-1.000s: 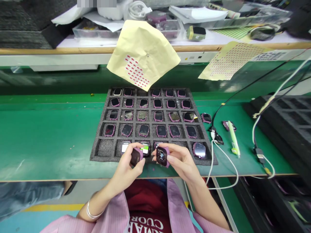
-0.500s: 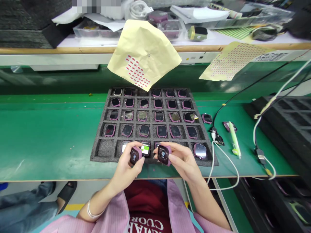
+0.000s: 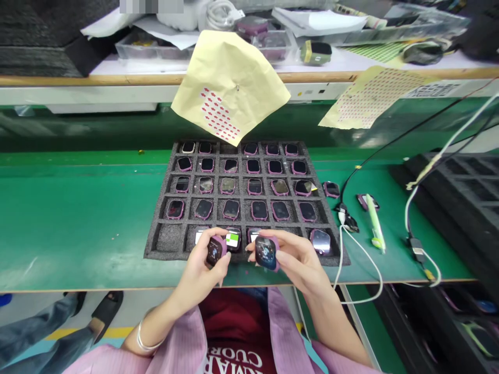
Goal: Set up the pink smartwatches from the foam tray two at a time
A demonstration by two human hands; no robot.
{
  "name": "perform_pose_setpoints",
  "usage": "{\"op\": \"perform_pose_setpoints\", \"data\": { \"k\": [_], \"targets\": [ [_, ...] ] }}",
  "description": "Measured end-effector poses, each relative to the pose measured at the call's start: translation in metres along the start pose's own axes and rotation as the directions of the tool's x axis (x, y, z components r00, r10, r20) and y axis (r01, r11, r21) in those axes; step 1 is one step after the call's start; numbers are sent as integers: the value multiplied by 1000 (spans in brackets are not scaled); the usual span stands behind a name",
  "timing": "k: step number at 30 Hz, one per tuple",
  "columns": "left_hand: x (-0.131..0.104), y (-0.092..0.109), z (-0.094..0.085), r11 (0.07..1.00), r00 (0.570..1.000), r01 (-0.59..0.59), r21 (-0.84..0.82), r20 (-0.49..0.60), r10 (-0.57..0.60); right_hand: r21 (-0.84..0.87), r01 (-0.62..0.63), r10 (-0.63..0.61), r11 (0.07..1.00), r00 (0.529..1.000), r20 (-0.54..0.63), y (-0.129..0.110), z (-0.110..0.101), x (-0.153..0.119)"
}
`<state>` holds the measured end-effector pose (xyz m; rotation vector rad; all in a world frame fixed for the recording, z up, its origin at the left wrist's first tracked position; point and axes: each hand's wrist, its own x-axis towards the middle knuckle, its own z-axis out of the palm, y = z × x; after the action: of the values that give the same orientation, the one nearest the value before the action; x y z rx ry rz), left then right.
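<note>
My left hand holds a purple-cased watch with a lit dial, over the front row of a black foam tray. Between finger and thumb, my right hand grips a second purple watch, its dial lit too. Just behind the hands, a watch with a white and green screen lies in its compartment. Other watches, mostly purple with dark screens, sit in the tray's rows. One with a pale, shiny screen lies in the front right compartment.
Right of the tray are a purple watch, a light green pen and white cables. Yellow sticker sheets hang from the shelf behind. More foam trays stand at right. Another person's legs show lower left.
The watch in my right hand has moved slightly right and turned so its face shows more. My left hand has barely moved, still holding its watch.
</note>
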<state>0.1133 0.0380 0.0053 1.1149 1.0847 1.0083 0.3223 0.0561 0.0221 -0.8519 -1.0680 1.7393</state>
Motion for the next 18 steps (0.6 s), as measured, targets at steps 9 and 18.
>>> {"op": "perform_pose_setpoints", "data": {
  "k": [9,18],
  "targets": [
    [10,-5,-5,956,990,48,-288,138,-9,72,-131,134,989,990,-35,9,-3,4],
    [7,0,-8,936,982,136,-325,170,-84,-63,-96,91,993,993,-81,10,-3,1]
  ]
}}
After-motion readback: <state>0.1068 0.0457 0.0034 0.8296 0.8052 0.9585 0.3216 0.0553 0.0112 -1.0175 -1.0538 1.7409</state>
